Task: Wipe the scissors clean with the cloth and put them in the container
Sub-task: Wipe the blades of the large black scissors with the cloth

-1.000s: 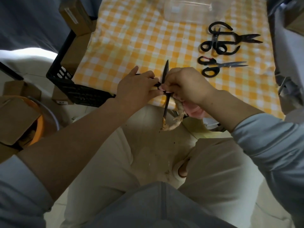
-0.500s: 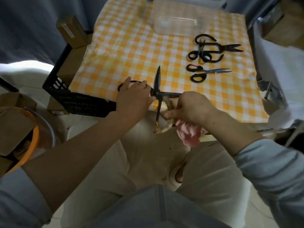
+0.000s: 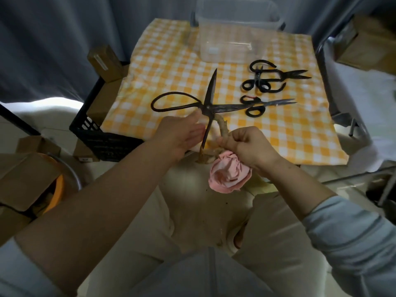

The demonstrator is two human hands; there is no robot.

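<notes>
Scissors [image 3: 207,108] spread wide over the table's [image 3: 171,67] near edge; likely heavy, stiff, sharp-tipped, so grip shanks, not blades. Your left hand [image 3: 180,136] lies straight-fingered against the lower shank, right hand [image 3: 249,146] clenches the cloth [image 3: 228,177] by the wrapped loop, container [image 3: 235,46] well behind

Cloth [image 3: 227,179] partly hidden under right hand [image 3: 250,146]; container [image 3: 225,54] blurred.

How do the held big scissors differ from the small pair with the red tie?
The big scissors are held up, blades spread wide; the small pair lies on the tablecloth, blades shut. One big handle is wrapped tan; the small pair has a red bit. Both are dark metal.
</notes>
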